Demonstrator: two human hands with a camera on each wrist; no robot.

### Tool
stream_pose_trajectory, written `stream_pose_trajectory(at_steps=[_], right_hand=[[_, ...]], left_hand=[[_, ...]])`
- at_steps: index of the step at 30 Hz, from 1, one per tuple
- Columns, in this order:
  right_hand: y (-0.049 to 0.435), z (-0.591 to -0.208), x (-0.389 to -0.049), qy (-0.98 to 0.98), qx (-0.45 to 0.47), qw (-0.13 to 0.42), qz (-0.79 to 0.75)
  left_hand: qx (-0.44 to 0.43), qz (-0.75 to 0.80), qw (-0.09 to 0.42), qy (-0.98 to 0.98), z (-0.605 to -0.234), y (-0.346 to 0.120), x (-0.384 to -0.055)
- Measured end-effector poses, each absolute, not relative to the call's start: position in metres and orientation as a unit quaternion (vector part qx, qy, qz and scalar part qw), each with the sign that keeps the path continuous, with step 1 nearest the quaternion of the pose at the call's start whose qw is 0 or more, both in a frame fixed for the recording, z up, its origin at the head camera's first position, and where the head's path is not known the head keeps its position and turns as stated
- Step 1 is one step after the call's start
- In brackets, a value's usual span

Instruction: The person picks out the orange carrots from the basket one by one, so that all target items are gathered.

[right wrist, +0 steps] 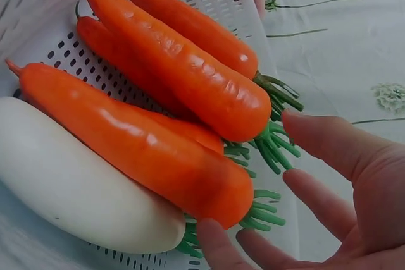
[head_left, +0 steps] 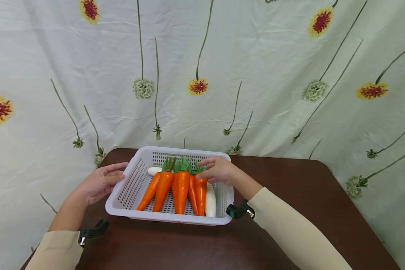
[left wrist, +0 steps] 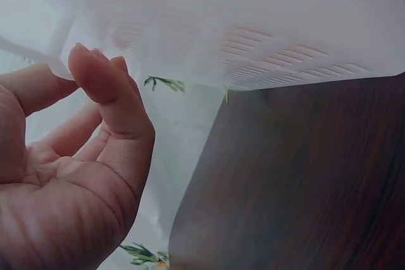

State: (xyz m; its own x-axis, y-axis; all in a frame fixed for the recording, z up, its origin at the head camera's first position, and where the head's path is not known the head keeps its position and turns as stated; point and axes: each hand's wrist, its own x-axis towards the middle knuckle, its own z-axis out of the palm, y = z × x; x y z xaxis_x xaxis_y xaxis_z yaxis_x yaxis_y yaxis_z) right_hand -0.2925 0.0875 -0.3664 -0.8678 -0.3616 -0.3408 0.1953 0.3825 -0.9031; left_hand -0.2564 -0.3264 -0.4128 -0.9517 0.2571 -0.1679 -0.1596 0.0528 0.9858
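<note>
A white plastic basket (head_left: 135, 217) with slotted walls holds several orange carrots (head_left: 183, 191) with green stem tops, lying side by side. At its right side lies a long white vegetable (head_left: 210, 202), and a second white piece (head_left: 154, 171) shows at the back left. My left hand (head_left: 102, 182) pinches the basket's left rim between thumb and fingers, as the left wrist view (left wrist: 95, 156) also shows. Over the carrots' stem ends, my right hand (head_left: 219, 170) hovers with fingers spread. In the right wrist view, one fingertip (right wrist: 218, 245) overlaps a carrot's end; contact is unclear.
The basket is on a dark brown table (head_left: 283, 202), near its back edge. Behind hangs a pale cloth (head_left: 273, 56) printed with flowers and stems. Each wrist wears a black strap (head_left: 237, 210).
</note>
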Motion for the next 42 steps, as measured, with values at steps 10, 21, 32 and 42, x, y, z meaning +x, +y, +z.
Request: stream_pose_trajectory(at_steps=[10, 21, 32, 42], right_hand=[[0.078, -0.373, -0.306, 0.822, -0.037, 0.273, -0.498], [0.071, -0.377, -0.308, 0.832, -0.031, 0.278, -0.48], [0.069, -0.377, -0.307, 0.846, -0.032, 0.268, -0.461], [0.069, -0.375, -0.304, 0.836, -0.03, 0.274, -0.475]], left_hand=[[0.031, 0.694, 0.164, 0.7, -0.412, -0.327, -0.256], [0.029, 0.696, 0.165, 0.698, -0.412, -0.326, -0.256], [0.029, 0.692, 0.166, 0.702, -0.411, -0.326, -0.256], [0.032, 0.695, 0.163, 0.7, -0.413, -0.326, -0.256]])
